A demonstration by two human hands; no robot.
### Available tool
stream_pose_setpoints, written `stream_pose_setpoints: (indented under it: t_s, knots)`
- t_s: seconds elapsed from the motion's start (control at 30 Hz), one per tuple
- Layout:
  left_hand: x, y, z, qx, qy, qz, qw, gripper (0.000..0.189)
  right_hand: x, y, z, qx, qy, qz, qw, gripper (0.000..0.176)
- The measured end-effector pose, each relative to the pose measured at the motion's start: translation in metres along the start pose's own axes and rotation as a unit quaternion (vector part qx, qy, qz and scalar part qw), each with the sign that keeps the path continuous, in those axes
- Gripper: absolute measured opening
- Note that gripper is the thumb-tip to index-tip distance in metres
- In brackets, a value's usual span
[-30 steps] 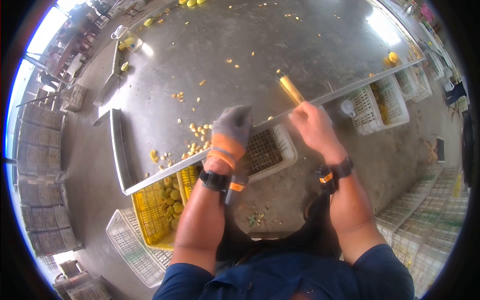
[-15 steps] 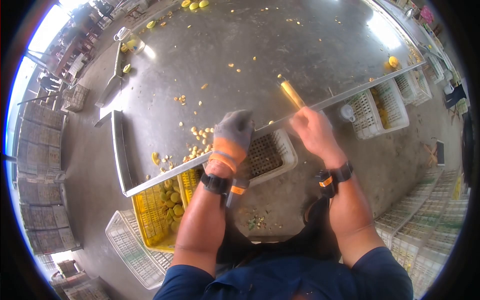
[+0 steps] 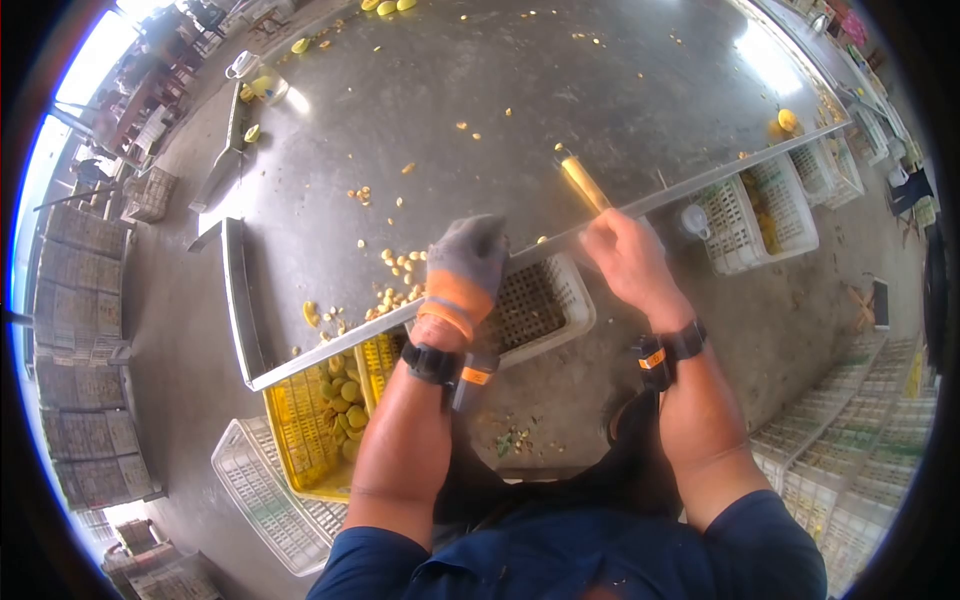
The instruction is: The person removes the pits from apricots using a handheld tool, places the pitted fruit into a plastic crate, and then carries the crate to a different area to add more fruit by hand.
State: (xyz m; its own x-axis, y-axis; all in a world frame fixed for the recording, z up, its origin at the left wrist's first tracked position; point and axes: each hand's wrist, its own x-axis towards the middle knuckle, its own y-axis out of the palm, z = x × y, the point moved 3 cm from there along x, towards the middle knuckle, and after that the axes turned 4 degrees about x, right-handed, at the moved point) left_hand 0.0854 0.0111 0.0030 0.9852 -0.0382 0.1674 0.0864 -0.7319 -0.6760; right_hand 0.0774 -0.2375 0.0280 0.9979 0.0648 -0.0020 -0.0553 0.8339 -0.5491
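My left hand [image 3: 468,262], in a grey work glove with an orange cuff, is closed above the near edge of the metal table [image 3: 480,180]. Its curled fingers hide whatever may be inside them. To its right, my bare right hand [image 3: 625,262] grips a yellow-handled tool [image 3: 584,184], which points up and away over the table. A small metal loop shows at the tool's far end, slightly blurred. Several small pale yellow pieces, like seeds or pits [image 3: 398,265], lie beside my left hand.
Below the table's edge, a yellow crate [image 3: 300,440] holds round green-yellow fruit [image 3: 345,400]. A white crate [image 3: 575,310] stands under my left hand, and another white crate [image 3: 735,225] is at the right. A clear jug [image 3: 265,85] and cut fruit pieces [image 3: 388,8] sit farther back.
Both hands stay almost in place. The tool in my right hand has shifted very slightly, and the left hand remains closed.
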Motion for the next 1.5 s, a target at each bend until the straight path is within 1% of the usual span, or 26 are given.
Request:
stream_pose_setpoints:
  t_s: [0.3, 0.47, 0.6, 0.9, 1.2, 1.3, 1.5]
  knots:
    - [0.0008, 0.0015, 0.0018, 0.003, 0.003, -0.002, 1.0, 0.029, 0.0012, 0.0006, -0.0025, 0.0, 0.003, 0.005, 1.0, 0.023]
    - [0.0001, 0.0016, 0.0008, -0.011, -0.012, 0.003, 1.0, 0.028, -0.0001, -0.0007, 0.001, 0.001, 0.011, 0.003, 1.0, 0.023]
    - [0.0004, 0.0037, 0.0035, -0.027, -0.013, 0.0, 1.0, 0.028, 0.0, -0.0008, 0.0007, 0.0, 0.003, 0.0, 1.0, 0.023]
    - [0.0006, 0.0002, -0.0005, -0.007, -0.005, -0.003, 1.0, 0.028, 0.0003, -0.0006, 0.0015, 0.0, -0.001, -0.004, 1.0, 0.023]
    - [0.0005, 0.0039, 0.0035, -0.031, -0.024, 0.006, 0.999, 0.028, 0.0, 0.0001, -0.0018, -0.002, -0.023, -0.011, 1.0, 0.024]
    - [0.0006, 0.0024, 0.0018, -0.001, -0.008, 0.0, 1.0, 0.028, 0.0002, -0.0012, -0.0003, -0.018, -0.032, -0.014, 0.999, 0.025]
    - [0.0012, 0.0038, 0.0034, -0.007, 0.005, -0.001, 1.0, 0.027, -0.0008, -0.0016, 0.0035, -0.026, -0.015, -0.015, 0.999, 0.026]
